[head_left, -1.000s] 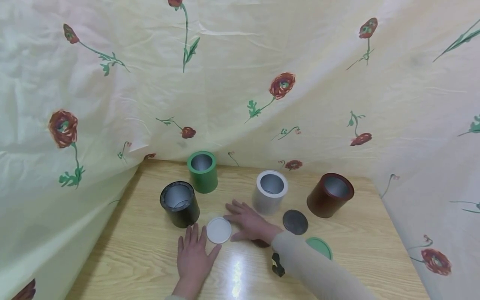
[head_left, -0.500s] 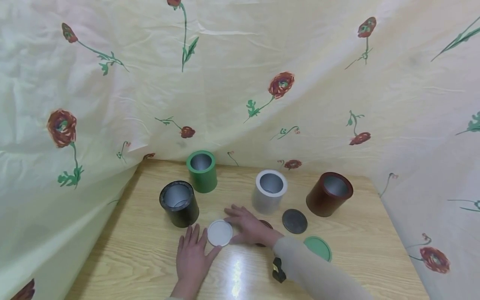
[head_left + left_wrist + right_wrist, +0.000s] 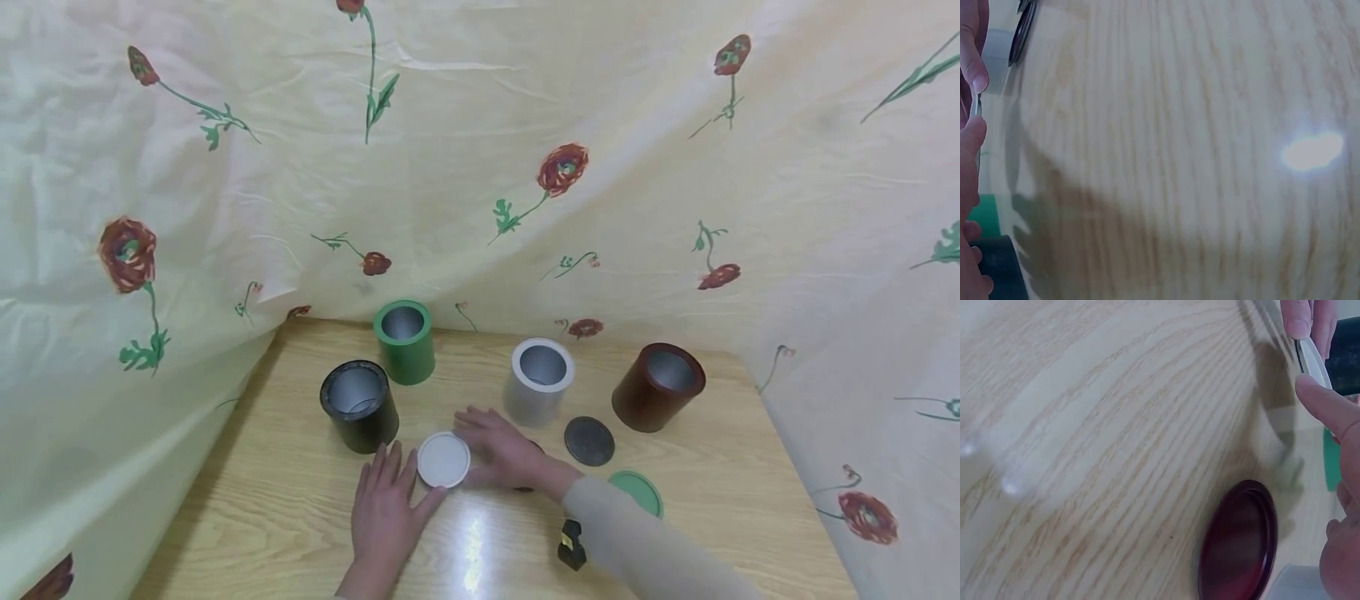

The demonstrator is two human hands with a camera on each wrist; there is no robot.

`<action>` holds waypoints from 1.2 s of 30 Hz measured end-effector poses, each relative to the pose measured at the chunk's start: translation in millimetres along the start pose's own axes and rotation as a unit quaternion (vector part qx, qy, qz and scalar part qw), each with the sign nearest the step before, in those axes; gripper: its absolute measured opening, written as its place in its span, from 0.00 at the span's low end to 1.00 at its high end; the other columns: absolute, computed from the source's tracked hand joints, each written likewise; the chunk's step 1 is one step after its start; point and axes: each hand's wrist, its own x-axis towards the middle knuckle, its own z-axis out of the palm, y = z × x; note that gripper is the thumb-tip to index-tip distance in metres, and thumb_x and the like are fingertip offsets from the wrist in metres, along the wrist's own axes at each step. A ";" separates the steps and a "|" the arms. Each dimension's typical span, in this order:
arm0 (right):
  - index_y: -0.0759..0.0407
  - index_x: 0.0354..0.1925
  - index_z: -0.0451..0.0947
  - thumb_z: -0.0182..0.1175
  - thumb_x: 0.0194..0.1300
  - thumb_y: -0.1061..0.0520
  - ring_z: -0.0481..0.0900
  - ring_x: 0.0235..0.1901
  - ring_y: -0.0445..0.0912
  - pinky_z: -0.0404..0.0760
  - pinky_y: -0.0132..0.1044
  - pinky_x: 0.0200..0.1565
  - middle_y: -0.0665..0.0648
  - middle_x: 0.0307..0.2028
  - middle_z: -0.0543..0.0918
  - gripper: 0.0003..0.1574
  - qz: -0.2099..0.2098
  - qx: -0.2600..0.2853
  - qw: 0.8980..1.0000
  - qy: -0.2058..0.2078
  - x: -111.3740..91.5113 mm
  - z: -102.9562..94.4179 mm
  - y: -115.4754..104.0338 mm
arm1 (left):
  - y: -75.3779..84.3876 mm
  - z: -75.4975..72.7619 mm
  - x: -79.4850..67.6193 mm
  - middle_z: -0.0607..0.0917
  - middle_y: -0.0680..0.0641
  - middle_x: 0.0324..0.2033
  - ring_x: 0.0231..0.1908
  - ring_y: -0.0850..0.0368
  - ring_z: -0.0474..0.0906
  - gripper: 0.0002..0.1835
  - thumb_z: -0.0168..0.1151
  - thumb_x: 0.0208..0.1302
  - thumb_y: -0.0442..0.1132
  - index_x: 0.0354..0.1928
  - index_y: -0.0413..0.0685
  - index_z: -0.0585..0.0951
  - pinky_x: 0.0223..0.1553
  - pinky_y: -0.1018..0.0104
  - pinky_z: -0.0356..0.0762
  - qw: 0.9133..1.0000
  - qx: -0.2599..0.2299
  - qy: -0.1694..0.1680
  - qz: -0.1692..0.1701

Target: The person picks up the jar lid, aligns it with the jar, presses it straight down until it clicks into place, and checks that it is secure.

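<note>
White lid (image 3: 444,460), head view: positioned between the two hands, front-right of the black can (image 3: 363,421) and forward of the white can (image 3: 536,396).
Left hand (image 3: 385,517), head view: index finger and thumb grasp the lid rim from the left.
Right hand (image 3: 504,452), head view: fingers and thumb grasp the opposite rim; thumb contact is partly unclear here.
Lid change, head view: compared with half a second ago, the disc appears slightly larger and higher in the picture; this suggests a lift, so handling has probably passed from positioning to carrying.
Cans, head view: green can (image 3: 406,354), black can, white can and brown can (image 3: 651,393) all stand uncovered.
Loose lids, head view: black lid (image 3: 589,442) and green lid (image 3: 639,493) lie on the surface (image 3: 255,500), right side.
Markings, head view: no readable brand or writing; the yellow mark on the black wrist device (image 3: 572,546) is too small to read.
Lid edge, left wrist view: seen edge-on at the left margin, thumbs on its near edge, shadow separate below.
Dark red lid (image 3: 1238,544), right wrist view: rests on the surface near the right hand, untouched; no lettering.
Thumbs, right wrist view: both contact the raised white rim.
</note>
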 end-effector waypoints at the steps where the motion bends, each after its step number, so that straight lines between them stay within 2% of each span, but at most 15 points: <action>1: 0.65 0.72 0.75 0.80 0.62 0.48 0.59 0.80 0.65 0.52 0.68 0.79 0.65 0.78 0.68 0.47 -0.001 -0.001 1.000 0.004 -0.7 -1.9 -0.7 | 0.4 -0.9 0.7 0.80 0.34 0.69 0.72 0.33 0.72 0.41 0.70 0.63 0.69 0.65 0.43 0.85 0.71 0.35 0.71 1.000 -0.001 0.006 0.004; 8: 0.66 0.71 0.77 0.81 0.61 0.51 0.61 0.79 0.67 0.53 0.70 0.78 0.67 0.76 0.71 0.45 -0.023 -0.006 0.999 0.040 -5.0 -17.7 -6.4 | 4.8 -8.4 8.0 0.81 0.32 0.66 0.71 0.30 0.73 0.42 0.75 0.57 0.67 0.62 0.41 0.86 0.68 0.32 0.74 0.996 -0.020 0.074 0.041; 12: 0.64 0.71 0.77 0.81 0.60 0.50 0.61 0.79 0.66 0.54 0.69 0.78 0.66 0.76 0.71 0.45 -0.030 -0.015 0.998 0.050 -6.0 -27.7 -12.0 | 7.8 -15.7 12.8 0.82 0.32 0.66 0.70 0.30 0.74 0.42 0.76 0.56 0.67 0.62 0.41 0.86 0.68 0.32 0.74 0.994 -0.020 0.098 0.053; 16: 0.64 0.70 0.77 0.82 0.58 0.51 0.62 0.78 0.67 0.56 0.70 0.77 0.67 0.76 0.72 0.46 -0.047 -0.027 0.996 0.070 -5.1 -37.5 -17.8 | 11.4 -25.4 18.6 0.81 0.33 0.66 0.71 0.31 0.73 0.42 0.75 0.56 0.67 0.63 0.42 0.86 0.69 0.34 0.73 0.993 -0.005 0.104 0.060; 22: 0.63 0.69 0.79 0.84 0.55 0.51 0.64 0.78 0.66 0.58 0.68 0.77 0.67 0.74 0.73 0.47 -0.057 -0.037 0.992 0.102 -3.6 -51.6 -22.4 | 16.3 -41.1 31.3 0.79 0.35 0.69 0.74 0.33 0.69 0.43 0.72 0.59 0.69 0.66 0.44 0.84 0.73 0.36 0.70 0.993 0.029 0.094 0.073; 26: 0.63 0.69 0.79 0.84 0.55 0.51 0.63 0.78 0.65 0.57 0.67 0.78 0.66 0.75 0.73 0.47 -0.057 -0.036 0.991 0.116 -3.9 -62.3 -23.8 | 18.7 -49.7 42.5 0.80 0.33 0.67 0.73 0.31 0.71 0.43 0.76 0.56 0.67 0.65 0.44 0.85 0.72 0.37 0.71 0.988 0.039 0.112 0.098; 32: 0.65 0.67 0.80 0.85 0.54 0.53 0.64 0.77 0.67 0.60 0.69 0.76 0.67 0.74 0.74 0.46 -0.060 -0.039 0.988 0.140 -4.2 -77.1 -25.4 | 22.1 -63.3 58.8 0.80 0.31 0.67 0.71 0.29 0.73 0.42 0.80 0.53 0.64 0.63 0.42 0.86 0.69 0.34 0.74 0.980 0.015 0.142 0.135; 36: 0.64 0.68 0.80 0.85 0.54 0.53 0.62 0.79 0.66 0.60 0.68 0.76 0.66 0.76 0.72 0.46 -0.041 -0.034 0.989 0.138 -4.8 -87.9 -26.7 | 27.5 -72.0 68.9 0.79 0.32 0.69 0.72 0.31 0.72 0.42 0.79 0.55 0.65 0.64 0.42 0.85 0.70 0.34 0.73 0.981 0.012 0.134 0.141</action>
